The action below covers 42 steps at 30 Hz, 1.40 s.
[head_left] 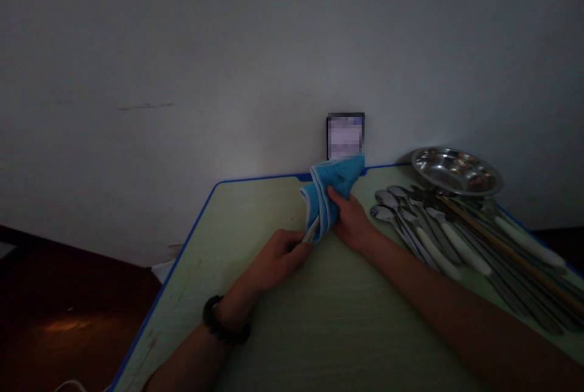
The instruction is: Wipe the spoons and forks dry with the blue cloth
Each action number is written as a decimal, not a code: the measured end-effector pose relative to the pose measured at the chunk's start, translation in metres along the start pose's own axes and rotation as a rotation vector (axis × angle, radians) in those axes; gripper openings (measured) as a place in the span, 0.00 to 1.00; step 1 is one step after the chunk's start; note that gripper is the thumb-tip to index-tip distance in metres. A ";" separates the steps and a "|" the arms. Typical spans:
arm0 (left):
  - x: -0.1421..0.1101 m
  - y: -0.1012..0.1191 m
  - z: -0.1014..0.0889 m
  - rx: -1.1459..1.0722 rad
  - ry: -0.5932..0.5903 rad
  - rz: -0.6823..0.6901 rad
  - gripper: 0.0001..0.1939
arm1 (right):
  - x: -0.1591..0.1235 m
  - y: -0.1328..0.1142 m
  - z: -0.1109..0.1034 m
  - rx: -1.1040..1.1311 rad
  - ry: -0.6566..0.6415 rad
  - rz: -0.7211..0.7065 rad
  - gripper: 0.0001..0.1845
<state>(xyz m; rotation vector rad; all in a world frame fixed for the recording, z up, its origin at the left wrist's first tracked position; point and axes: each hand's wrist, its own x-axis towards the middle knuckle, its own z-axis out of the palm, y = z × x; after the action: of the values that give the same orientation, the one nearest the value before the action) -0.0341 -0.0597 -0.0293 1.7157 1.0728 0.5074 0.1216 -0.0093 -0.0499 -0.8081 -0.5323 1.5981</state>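
My right hand (pixel 356 221) is closed around a folded blue cloth (pixel 337 176) with pale edging, held above the middle of the table. From the cloth's lower left side sticks out the pale, slim handle of a piece of cutlery (pixel 311 231). My left hand (pixel 283 258) pinches that handle between thumb and fingers. The cloth covers the rest of the piece, so I cannot tell whether it is a spoon, a fork or something else. A dark beaded bracelet (pixel 223 322) circles my left wrist.
Several spoons and other cutlery (pixel 433 227), with wooden chopsticks (pixel 506 243), lie in a pile at the right. Behind them stands a shiny metal bowl (pixel 456 170). A phone-like screen (pixel 345 136) leans on the wall. The pale green table (pixel 237 215) has a blue edge.
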 end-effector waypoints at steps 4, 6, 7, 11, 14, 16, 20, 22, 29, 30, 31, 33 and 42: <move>0.002 -0.003 0.002 0.030 0.041 -0.006 0.22 | 0.000 0.001 -0.001 -0.058 -0.034 -0.031 0.11; 0.002 -0.004 0.002 0.040 0.048 0.001 0.23 | 0.000 0.002 -0.001 -0.072 -0.049 -0.046 0.12; 0.002 -0.004 0.002 0.040 0.048 0.006 0.23 | 0.000 0.002 -0.002 -0.073 -0.050 -0.046 0.13; 0.003 -0.003 0.002 0.032 0.048 0.017 0.22 | -0.001 0.001 -0.001 -0.085 -0.052 -0.030 0.13; 0.003 -0.001 0.002 0.030 0.052 0.018 0.20 | -0.002 0.001 0.000 -0.084 -0.058 -0.034 0.13; 0.003 0.001 0.002 0.025 0.051 0.015 0.19 | -0.002 0.000 0.000 -0.078 -0.056 -0.036 0.12; 0.003 0.002 0.001 0.006 0.051 0.004 0.20 | -0.003 0.000 0.001 -0.069 -0.061 -0.034 0.12; 0.003 0.001 0.001 0.003 0.059 0.006 0.20 | -0.003 -0.001 0.001 -0.065 -0.052 -0.025 0.12; 0.004 0.002 0.002 0.026 0.090 0.001 0.23 | -0.004 -0.003 0.003 -0.056 -0.022 0.009 0.11; 0.004 0.002 0.002 0.021 0.091 -0.004 0.23 | -0.004 -0.003 0.004 -0.051 -0.018 0.012 0.11; 0.004 0.002 0.002 0.013 0.090 -0.009 0.22 | -0.004 -0.003 0.004 -0.046 -0.019 0.016 0.11; 0.004 0.001 0.002 -0.002 0.085 -0.016 0.22 | -0.004 -0.003 0.004 -0.045 -0.036 0.017 0.11; 0.004 0.002 0.002 -0.028 0.122 -0.006 0.22 | -0.003 0.003 -0.005 -0.181 -0.181 -0.046 0.13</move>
<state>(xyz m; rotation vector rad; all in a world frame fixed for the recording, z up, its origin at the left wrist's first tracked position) -0.0294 -0.0573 -0.0291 1.6740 1.1514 0.6271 0.1239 -0.0129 -0.0544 -0.7822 -0.8292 1.6051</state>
